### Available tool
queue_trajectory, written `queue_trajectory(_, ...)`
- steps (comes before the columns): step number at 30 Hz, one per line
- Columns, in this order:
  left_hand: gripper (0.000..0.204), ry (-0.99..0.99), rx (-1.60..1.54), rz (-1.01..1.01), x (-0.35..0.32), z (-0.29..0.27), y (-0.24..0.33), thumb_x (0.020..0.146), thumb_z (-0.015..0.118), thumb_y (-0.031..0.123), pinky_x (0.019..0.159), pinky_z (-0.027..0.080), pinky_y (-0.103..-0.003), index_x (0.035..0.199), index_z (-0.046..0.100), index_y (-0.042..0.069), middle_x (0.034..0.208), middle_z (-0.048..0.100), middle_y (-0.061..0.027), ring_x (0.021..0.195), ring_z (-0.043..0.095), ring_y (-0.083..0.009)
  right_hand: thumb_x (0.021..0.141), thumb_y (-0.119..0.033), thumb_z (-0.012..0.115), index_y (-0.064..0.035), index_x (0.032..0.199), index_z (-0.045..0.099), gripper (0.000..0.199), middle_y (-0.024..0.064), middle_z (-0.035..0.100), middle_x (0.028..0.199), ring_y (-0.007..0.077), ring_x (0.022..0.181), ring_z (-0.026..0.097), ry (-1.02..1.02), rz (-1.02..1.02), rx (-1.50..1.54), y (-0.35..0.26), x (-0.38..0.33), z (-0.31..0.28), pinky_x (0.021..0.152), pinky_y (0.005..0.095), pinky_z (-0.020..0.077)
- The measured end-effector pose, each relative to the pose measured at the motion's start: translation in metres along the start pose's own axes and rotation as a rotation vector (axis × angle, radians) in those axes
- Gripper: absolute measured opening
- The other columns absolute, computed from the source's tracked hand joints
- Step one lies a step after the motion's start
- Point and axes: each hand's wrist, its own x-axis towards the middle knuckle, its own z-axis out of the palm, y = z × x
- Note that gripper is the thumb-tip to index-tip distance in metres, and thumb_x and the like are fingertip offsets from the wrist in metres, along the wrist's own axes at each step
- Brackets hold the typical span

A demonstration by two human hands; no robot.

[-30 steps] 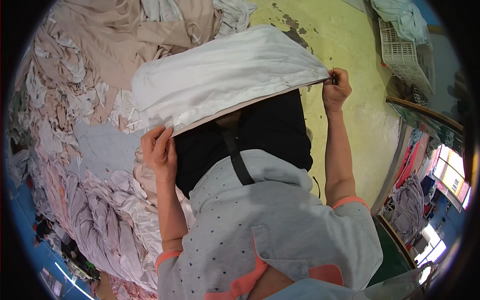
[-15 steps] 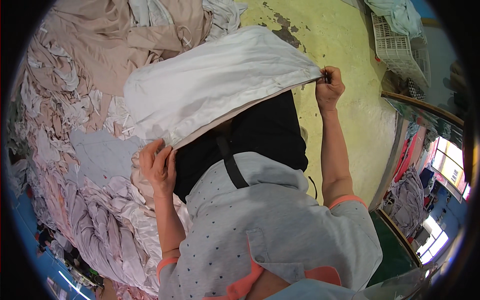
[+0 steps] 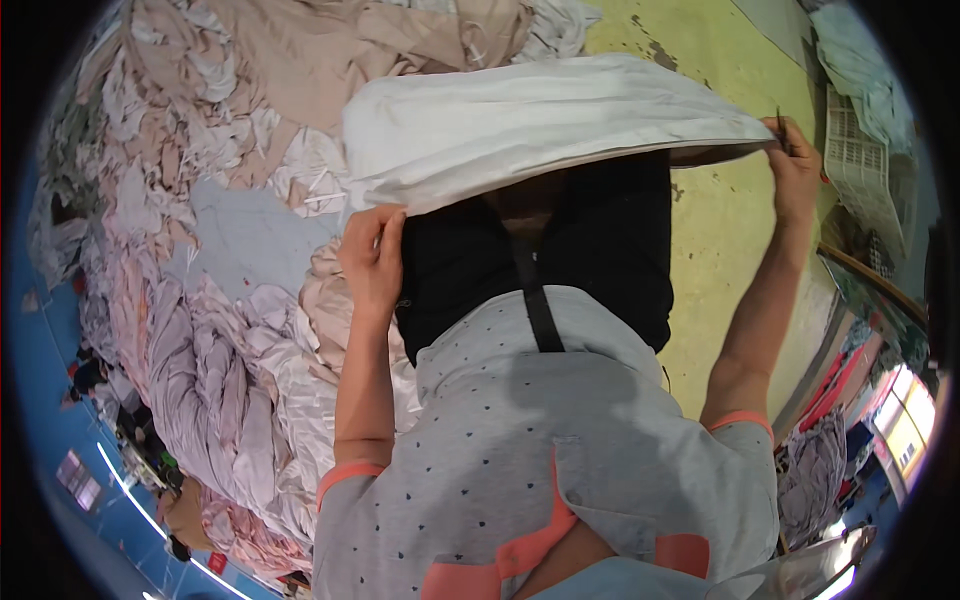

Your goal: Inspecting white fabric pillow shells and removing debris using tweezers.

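Observation:
A white pillowcase [image 3: 540, 115] is stretched out in front of my lap, its near edge pulled into a long line. My left hand [image 3: 372, 255] pinches the near left corner between thumb and fingers. At the far right end of the same edge, my right hand [image 3: 793, 165] is closed on the other corner. A small dark pointed tool [image 3: 780, 124] sticks up from the right-hand fingers; its kind is too small to tell. Toward the right hand the edge gapes slightly, showing a darker inside. The pillowcase covers part of my black-clad legs [image 3: 610, 250].
Heaps of beige cloth [image 3: 330, 50] and pale lilac and pink cloth [image 3: 200, 370] fill the left side. A grey cloth [image 3: 250, 240] lies flat among them. Yellow, worn floor [image 3: 725, 270] runs along the right. A white plastic crate [image 3: 860, 165] with pale cloth stands at the far right.
Both hands and the pillowcase have shifted right in the view, and the hands are farther apart. Its near edge is now pulled straighter and more level. Both hands keep their hold.

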Motion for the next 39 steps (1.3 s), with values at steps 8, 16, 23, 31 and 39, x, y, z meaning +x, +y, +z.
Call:
queue_trajectory(8,0.018,-0.153,-0.598,-0.403,0.052,-0.003,-0.036,0.092,0.060,0.016,0.054,0.032,-0.019,0.080,0.061,0.002,0.067,0.050,0.0081,0.061,0.039,-0.0013,0.089,-0.017,0.063,-0.0056,0.098,0.066,0.015,-0.0108,0.048,0.069,-0.0007,0.050,0.028,-0.202,0.207,0.282,-0.009,0.068,0.025,0.045,0.0187,0.0192)
queue_trajectory(16,0.014,-0.178,-0.672,-0.420,0.062,-0.005,-0.053,0.090,0.062,0.013,0.054,0.032,-0.018,0.080,0.061,0.003,0.068,0.050,0.0082,0.060,0.039,-0.0009,0.088,-0.023,0.065,-0.0088,0.093,0.067,0.015,-0.0095,0.057,0.071,-0.0018,0.053,0.041,-0.114,0.275,0.233,0.002,0.081,0.052,0.044,0.0174,0.0238)
queue_trajectory(23,0.016,-0.093,-0.388,-0.223,0.066,-0.003,-0.060,0.090,0.062,0.013,0.061,0.037,-0.020,0.078,0.059,0.002,0.070,0.052,0.0068,0.068,0.044,-0.0032,0.088,-0.020,0.065,-0.0012,0.095,0.067,0.020,-0.0014,0.063,0.082,0.0062,0.073,0.055,-0.157,0.252,0.187,0.020,0.086,0.054,0.064,0.0208,0.0420)
queue_trajectory(31,0.017,-0.141,-0.559,-0.355,0.068,-0.005,-0.073,0.092,0.061,0.016,0.058,0.032,-0.017,0.078,0.059,0.006,0.071,0.049,0.0082,0.065,0.039,-0.0007,0.087,-0.024,0.065,-0.0049,0.088,0.067,0.019,-0.0035,0.061,0.076,0.0051,0.066,0.053,-0.130,0.355,0.205,0.007,0.073,0.061,0.060,0.0217,0.0413)
queue_trajectory(39,0.018,-0.104,-0.369,-0.239,0.070,-0.003,-0.065,0.088,0.061,0.011,0.061,0.039,-0.022,0.074,0.057,0.002,0.068,0.052,0.0047,0.068,0.044,-0.0041,0.088,-0.025,0.064,0.0001,0.090,0.068,0.026,-0.0020,0.063,0.080,0.0069,0.073,0.055,-0.142,0.248,0.043,0.044,0.071,0.053,0.064,0.0220,0.0421)
